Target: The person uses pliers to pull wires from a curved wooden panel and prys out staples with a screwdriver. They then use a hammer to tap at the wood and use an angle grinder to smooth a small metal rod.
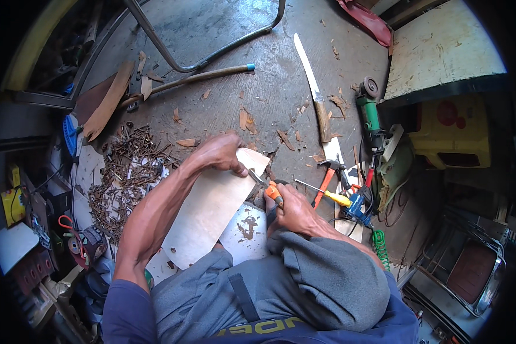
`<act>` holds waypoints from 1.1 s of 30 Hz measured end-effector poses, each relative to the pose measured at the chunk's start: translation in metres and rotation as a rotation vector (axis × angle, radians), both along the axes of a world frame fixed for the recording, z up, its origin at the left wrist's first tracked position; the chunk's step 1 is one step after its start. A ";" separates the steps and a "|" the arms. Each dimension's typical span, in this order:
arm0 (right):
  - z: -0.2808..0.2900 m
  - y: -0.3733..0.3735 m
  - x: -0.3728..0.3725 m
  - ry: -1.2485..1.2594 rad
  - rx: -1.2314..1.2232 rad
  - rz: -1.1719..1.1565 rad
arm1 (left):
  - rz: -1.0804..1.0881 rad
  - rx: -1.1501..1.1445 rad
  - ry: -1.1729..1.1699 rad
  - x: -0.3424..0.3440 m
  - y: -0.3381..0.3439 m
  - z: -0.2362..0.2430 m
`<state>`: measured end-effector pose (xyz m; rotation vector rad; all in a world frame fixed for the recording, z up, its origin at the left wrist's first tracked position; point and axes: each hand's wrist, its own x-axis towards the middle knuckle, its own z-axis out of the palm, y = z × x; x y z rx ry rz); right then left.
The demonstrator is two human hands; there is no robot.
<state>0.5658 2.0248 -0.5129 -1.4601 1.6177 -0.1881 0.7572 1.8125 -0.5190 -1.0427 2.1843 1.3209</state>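
Note:
My left hand [221, 153] grips the upper end of a pale wooden board [203, 221], which slants down to my lap. My right hand [292, 203] is closed on an orange-handled tool [274, 192], its metal tip at the board's right edge. Under the board lies a white round surface [243, 229] with dark patches. Just right of my hands are a hammer with an orange handle [320, 192], a yellow-handled screwdriver [338, 198] and a blue power tool [356, 207]. Bent rusty nails [117, 195] form a heap left of my left forearm.
A long blade with wooden handle [321, 117] lies ahead near a green angle grinder [370, 114]. A metal tube frame [200, 63], a pole [212, 74] and wood scraps [112, 97] occupy the upper floor. A cabinet [441, 57], yellow casing [458, 132] and folded chair [470, 269] stand right.

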 end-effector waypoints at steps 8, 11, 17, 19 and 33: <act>0.002 -0.002 -0.017 -0.193 0.056 -0.043 | 0.056 0.018 -0.031 0.000 -0.006 -0.003; 0.003 -0.002 -0.017 -0.180 0.068 -0.046 | 0.058 0.041 -0.029 0.000 -0.005 0.000; 0.008 -0.010 -0.011 -0.154 0.036 -0.019 | 0.066 0.022 -0.010 -0.001 0.000 0.004; 0.006 -0.009 -0.009 -0.132 0.037 -0.027 | 0.096 0.034 0.020 -0.002 0.002 0.008; 0.000 0.002 -0.015 -0.204 -0.010 -0.010 | 0.090 0.092 -0.006 -0.008 -0.002 0.003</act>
